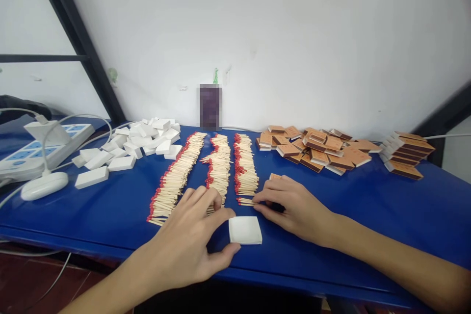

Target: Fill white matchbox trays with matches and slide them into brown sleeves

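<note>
A small white matchbox tray [245, 230] lies near the table's front edge, its white inside facing up. My left hand [198, 235] holds it at the left side, thumb on the near corner and index finger on the far one. Just beyond the tray, my right hand [294, 208] pinches the plain ends of a few matches [245, 201], their red heads pointing left. These lie just in front of the right-hand row of matches [246, 164]. Two more rows, a middle row [220, 167] and a left row [176, 179], run away from me; my left hand partly covers their near ends.
White trays [147, 137] are heaped at the back left, beside a power strip [44, 149] with cables. Brown matchbox sleeves [316, 147] pile up at the back right, near a stack of matchboxes [406, 153]. A blurred dark object [210, 108] stands against the wall.
</note>
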Demonstrator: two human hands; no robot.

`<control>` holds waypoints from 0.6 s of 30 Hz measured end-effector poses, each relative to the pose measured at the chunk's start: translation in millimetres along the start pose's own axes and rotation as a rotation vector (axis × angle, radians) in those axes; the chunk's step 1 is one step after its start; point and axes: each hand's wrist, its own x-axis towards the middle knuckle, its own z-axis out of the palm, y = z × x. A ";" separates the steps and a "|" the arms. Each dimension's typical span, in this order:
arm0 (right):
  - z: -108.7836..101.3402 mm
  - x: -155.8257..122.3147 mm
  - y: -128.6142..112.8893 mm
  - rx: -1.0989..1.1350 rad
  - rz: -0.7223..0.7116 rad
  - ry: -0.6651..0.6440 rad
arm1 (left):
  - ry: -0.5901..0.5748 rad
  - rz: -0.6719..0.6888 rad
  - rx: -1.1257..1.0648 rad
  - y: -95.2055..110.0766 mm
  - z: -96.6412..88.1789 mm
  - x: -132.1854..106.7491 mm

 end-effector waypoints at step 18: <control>1.6 -1.9 -1.4 0.009 0.026 -0.001 | 0.021 0.001 0.168 1.9 0.7 0.5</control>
